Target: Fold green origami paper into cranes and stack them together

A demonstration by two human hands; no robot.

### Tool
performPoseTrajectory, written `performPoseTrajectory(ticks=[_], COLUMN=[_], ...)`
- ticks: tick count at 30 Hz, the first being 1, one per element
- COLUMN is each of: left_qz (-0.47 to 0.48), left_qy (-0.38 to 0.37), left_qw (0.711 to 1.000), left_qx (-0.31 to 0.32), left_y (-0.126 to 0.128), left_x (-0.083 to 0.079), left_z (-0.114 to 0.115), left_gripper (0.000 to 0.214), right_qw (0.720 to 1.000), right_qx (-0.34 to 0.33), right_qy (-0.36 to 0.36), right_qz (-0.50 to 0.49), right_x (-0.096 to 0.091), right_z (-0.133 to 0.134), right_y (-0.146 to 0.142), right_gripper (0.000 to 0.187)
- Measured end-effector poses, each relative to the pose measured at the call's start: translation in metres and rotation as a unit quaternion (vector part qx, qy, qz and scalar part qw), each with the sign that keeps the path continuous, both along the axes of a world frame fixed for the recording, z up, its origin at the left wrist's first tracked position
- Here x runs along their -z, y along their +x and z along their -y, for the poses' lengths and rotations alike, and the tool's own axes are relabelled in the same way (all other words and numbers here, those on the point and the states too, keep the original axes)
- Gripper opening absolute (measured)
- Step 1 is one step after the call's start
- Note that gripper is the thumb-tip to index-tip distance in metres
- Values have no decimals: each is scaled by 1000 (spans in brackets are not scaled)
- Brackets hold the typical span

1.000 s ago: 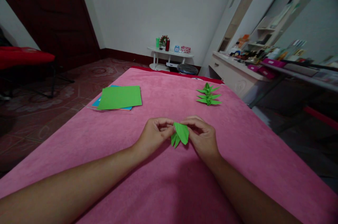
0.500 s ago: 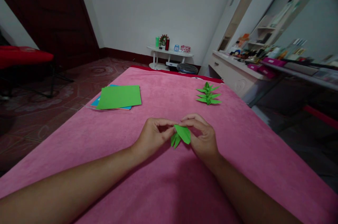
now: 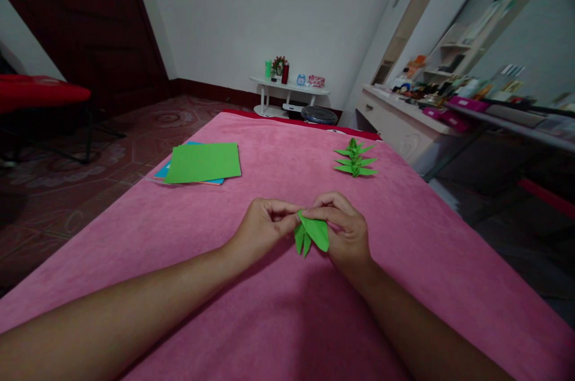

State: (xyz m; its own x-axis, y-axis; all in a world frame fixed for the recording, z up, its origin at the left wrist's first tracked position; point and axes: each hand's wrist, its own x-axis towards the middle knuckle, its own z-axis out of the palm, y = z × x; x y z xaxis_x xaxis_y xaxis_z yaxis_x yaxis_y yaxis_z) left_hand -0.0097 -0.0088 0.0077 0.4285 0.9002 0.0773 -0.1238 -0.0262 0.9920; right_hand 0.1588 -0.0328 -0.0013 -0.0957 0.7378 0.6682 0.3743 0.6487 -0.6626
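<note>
Both my hands meet over the middle of a pink cloth-covered table (image 3: 251,321). My left hand (image 3: 263,231) and my right hand (image 3: 344,231) each pinch the top of a small folded green paper piece (image 3: 311,234) with pointed flaps hanging down. The piece is held just above the cloth. Several finished green folded paper shapes (image 3: 355,162) lie in a row at the far right of the table. A stack of paper sheets (image 3: 202,163), green on top with blue beneath, lies at the far left.
A dressing table (image 3: 399,123) crowded with small items stands to the right of the table. A low white shelf (image 3: 290,93) with bottles is at the back wall. A red chair (image 3: 40,96) stands at the left on the tiled floor.
The green piece's large flap has swung down and to the right between my fingers. My right hand shifted slightly with it; my left hand stayed in place.
</note>
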Motion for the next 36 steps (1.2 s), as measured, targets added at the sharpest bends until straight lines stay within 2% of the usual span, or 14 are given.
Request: performPoseTrajectory(ticks=[8,21,26,32,36], left_qz=[23,50,88,28,21], left_qy=[-48,-52,-78,-54,-41], left_qw=[998,996,993,998,999], left_qx=[-21,-43,-9,-1,-15], left_y=[0,0,0,-1,-1], left_x=[3,4,0,-3,-5], left_z=[0,2,3,1,-1], left_gripper=[17,13,17,22,19], right_qw=[1000,999,1000,1000,994], right_qx=[-24,-24,-20,18,63], right_qy=[1,1,-8,-1,-61], right_qz=[-13,-25,-16,2,-59], right_x=[-2,0,0,-2,-1], right_z=[0,4,3,6,7], right_y=[-4,-7,-8,-8,-10], right_gripper=[36,38,37,32,36])
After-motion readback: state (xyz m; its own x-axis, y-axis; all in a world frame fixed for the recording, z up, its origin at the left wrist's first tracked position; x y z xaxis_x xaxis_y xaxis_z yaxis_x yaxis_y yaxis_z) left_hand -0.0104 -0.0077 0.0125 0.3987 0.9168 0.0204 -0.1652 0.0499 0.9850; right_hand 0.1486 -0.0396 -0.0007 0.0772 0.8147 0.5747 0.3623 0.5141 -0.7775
